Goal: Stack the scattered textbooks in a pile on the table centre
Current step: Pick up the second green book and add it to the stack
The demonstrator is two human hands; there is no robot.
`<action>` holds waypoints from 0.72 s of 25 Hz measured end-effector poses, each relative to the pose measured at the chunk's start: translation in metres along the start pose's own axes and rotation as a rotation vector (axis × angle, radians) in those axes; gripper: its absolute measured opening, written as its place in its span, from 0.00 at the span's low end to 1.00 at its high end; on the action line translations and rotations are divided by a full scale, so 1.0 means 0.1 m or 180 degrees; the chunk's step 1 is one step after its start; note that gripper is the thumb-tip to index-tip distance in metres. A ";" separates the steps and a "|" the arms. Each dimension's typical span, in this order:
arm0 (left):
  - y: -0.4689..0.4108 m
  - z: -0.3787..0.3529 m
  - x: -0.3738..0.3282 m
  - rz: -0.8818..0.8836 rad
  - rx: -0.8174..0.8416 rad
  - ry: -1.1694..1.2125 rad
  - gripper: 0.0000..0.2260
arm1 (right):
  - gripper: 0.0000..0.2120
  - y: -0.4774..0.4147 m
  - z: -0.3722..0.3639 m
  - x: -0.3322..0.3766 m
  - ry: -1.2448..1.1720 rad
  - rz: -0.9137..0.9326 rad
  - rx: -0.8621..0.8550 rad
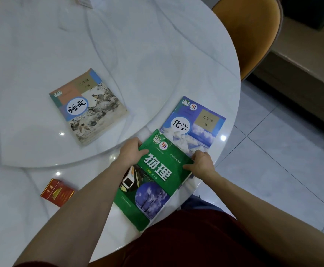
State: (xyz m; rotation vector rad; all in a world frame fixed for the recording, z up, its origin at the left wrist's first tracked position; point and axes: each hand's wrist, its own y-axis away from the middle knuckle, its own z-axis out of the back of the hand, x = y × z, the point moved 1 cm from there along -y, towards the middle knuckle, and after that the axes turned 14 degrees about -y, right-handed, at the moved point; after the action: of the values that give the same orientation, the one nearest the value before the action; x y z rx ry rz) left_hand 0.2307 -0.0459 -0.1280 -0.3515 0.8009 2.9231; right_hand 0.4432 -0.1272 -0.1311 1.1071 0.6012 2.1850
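While the green physics textbook point(151, 180) sits low in the middle of the frame, overlapping the blue chemistry textbook point(194, 123) just above and right of it, the left hand point(131, 154) clasps its left edge and the right hand point(201, 163) pinches its right edge, thumbs on the cover. A third textbook, a Chinese language one point(88, 106), lies apart at centre left on the raised turntable point(138, 54) of the white marble table point(12, 209). A red cigarette pack point(57, 192) rests at lower left.

The green textbook point(153, 176) reads 物理, the blue textbook point(193, 122) 化学 and 九年级, and the beige textbook point(88, 106) 语文.
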 end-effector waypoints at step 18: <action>0.19 0.44 0.29 0.0522 -0.0214 0.3103 0.08 | 0.08 0.05 0.05 0.38 -0.2505 0.0036 0.0954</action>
State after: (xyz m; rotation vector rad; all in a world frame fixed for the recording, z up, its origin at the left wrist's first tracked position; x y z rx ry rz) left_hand 0.1911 -0.0390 -0.0894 -1.8608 0.8080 2.8112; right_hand 0.4281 -0.1034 -0.1044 1.9707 0.5536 1.4923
